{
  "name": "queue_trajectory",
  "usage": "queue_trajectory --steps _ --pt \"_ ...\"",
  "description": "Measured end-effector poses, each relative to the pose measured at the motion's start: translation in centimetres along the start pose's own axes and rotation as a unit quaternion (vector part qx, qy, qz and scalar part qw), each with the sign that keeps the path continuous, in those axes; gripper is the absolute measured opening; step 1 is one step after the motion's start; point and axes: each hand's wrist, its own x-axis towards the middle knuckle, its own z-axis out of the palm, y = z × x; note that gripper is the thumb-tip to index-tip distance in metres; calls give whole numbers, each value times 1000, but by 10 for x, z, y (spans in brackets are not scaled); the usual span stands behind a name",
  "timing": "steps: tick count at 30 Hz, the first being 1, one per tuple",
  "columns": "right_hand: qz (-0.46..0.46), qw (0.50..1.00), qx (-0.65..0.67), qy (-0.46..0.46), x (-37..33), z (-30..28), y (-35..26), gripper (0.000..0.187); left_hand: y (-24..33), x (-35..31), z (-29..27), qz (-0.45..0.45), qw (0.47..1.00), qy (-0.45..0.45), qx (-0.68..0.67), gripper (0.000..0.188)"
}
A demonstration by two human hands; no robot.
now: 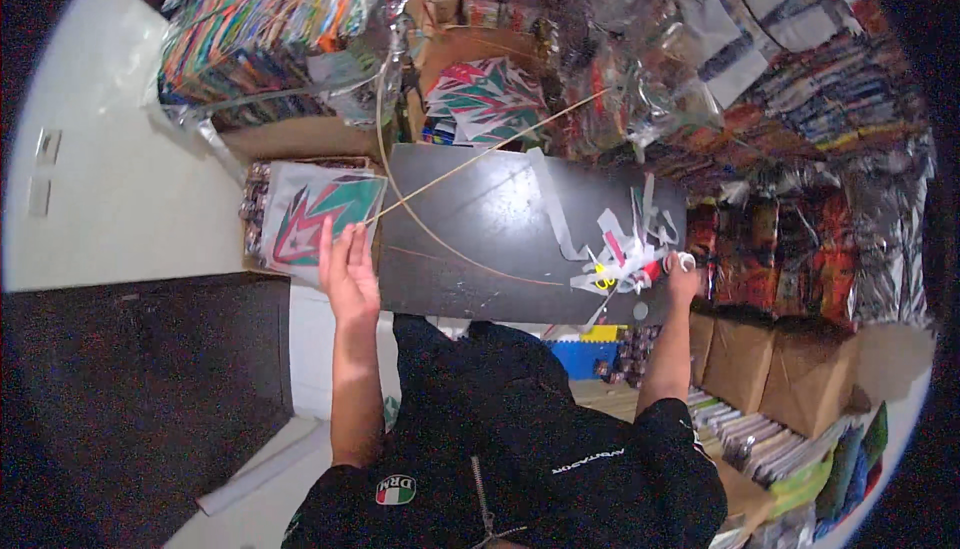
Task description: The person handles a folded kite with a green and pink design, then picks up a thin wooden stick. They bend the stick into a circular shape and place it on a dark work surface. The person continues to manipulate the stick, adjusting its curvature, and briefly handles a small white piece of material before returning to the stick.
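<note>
My left hand [350, 267] is raised over a stack of printed sheets [320, 214] in white, green and red. Its fingers are long and partly spread, with the near end of a thin, pale stick [485, 157] at the fingertips. A thin curved strip [430, 234] crosses that stick and bends down to the dark tabletop. At the table's right end, my right hand [683, 279] closes on a small white roll [680, 262], seemingly tape. Beside it lie white paper strips [628, 259], a red round thing [653, 270] and yellow-handled scissors [603, 276].
The dark table [460, 189] stands before me. Bundled colourful sheets [280, 29] are piled at the far left; a box of printed sheets [485, 99] stands behind the table. Plastic-wrapped bundles [790, 239] crowd the right, with brown cartons [810, 374] nearer me.
</note>
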Motion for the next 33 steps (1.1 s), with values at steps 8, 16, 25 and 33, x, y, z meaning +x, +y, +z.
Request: queue_trajectory --steps 8,16,25,33 --pt "42 990 -85 -106 -1 -9 19 86 7 -48 -5 -7 998 -8 -68 58" --pt "8 993 -67 -93 -20 -33 39 81 13 -65 -16 36 997 -20 -60 61" --pt "-23 998 40 -52 -19 -63 55 74 32 -61 -19 119 991 -52 -23 60" --pt "-316 895 313 40 -122 -183 -178 65 97 -56 25 235 942 -153 182 58"
